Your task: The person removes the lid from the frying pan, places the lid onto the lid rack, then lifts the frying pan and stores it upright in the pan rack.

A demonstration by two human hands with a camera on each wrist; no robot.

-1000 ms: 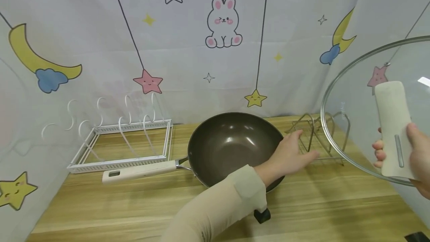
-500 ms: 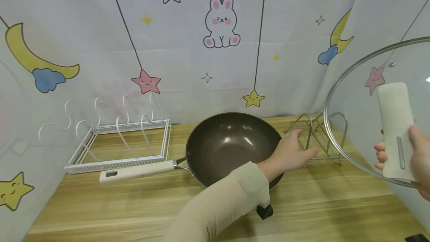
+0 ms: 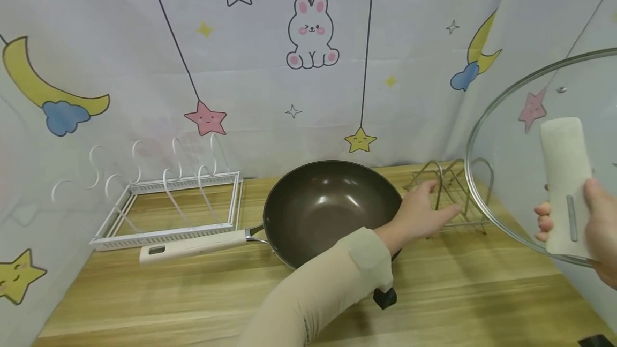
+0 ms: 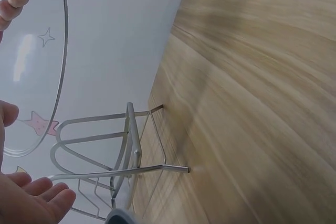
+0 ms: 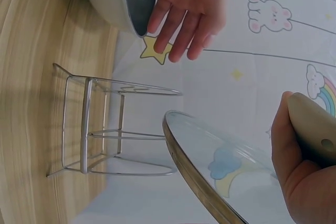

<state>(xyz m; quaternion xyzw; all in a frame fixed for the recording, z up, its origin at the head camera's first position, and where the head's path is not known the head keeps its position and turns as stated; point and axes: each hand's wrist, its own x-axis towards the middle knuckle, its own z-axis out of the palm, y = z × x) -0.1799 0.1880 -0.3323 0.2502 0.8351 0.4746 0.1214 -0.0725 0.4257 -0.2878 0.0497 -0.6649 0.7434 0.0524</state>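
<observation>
Room is left along the table [image 3: 458,283] in front of the wire rack [image 5: 86,124], a broad lane! Left of it, the way is blocked by the pan [image 3: 328,202], and over the pan's near side the approach is barred by the sleeve [image 3: 332,283]. The space above, between pan and wire rack, is taken by the left hand [image 3: 421,213]; free air is left between hand and lid [image 3: 511,143]. On the right, passage is screened by that lid, held up near the rack's arches. Far left, reach is hemmed in by the white rack's [image 3: 164,233] hooks, its front edge fenced by the pan handle [image 3: 197,245].
</observation>
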